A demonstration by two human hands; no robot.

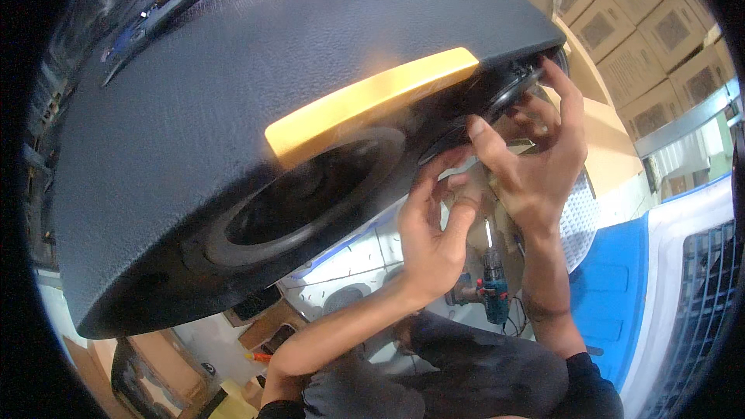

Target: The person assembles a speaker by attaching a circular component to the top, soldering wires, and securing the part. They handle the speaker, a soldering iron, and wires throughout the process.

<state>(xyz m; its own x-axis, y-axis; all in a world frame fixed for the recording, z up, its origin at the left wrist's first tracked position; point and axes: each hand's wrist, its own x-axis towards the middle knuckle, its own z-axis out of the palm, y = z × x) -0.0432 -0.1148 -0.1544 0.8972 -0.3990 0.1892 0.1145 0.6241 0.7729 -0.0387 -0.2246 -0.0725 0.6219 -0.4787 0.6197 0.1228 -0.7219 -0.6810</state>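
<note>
A large black speaker cabinet (194, 101) with a textured covering leans across the view, a yellow bar (380, 101) along its edge. On its underside sits a round speaker cone (310, 194) in a thick ring. Farther right, a second round black speaker (508, 97) shows its glossy rim. My right hand (543, 163) grips that rim, thumb at the near side and index finger at the far edge. Just below it, my left hand (438, 237) has its fingers curled toward the thumb close to the lower rim. Whatever lies between its fingertips is hidden.
Under my hands a green and black power drill (494, 287) stands bit upward. A blue plastic piece (613, 287) and a white grille (702, 287) are at right. Stacked cardboard boxes (621, 31) line the far right. At lower left lies an orange-handled tool (258, 357).
</note>
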